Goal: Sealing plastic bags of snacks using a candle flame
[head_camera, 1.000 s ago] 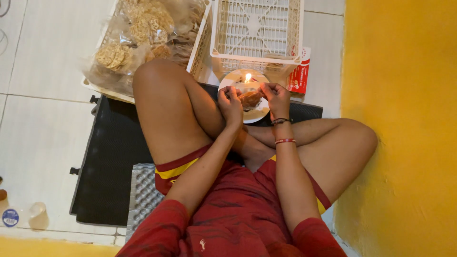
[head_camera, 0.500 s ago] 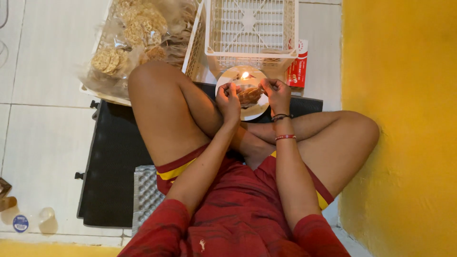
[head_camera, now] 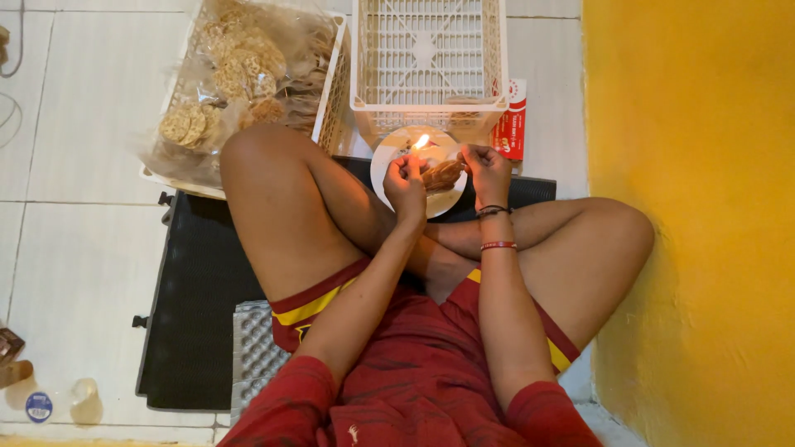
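Cracker packet (head_camera: 440, 174) pinched between left hand (head_camera: 405, 186) and right hand (head_camera: 487, 170), edge at candle flame (head_camera: 421, 141); sealing step, needs steady hold.

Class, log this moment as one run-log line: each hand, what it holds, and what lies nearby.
left hand: pinching small packet | right hand: pinching same packet | flame: lit, over white plate | white crate: behind plate

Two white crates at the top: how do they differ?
The left crate is filled with clear bags of round crackers; the right crate shows a bare lattice bottom. The left sits behind the knee, the right just beyond the plate and flame. Both are white slatted plastic.
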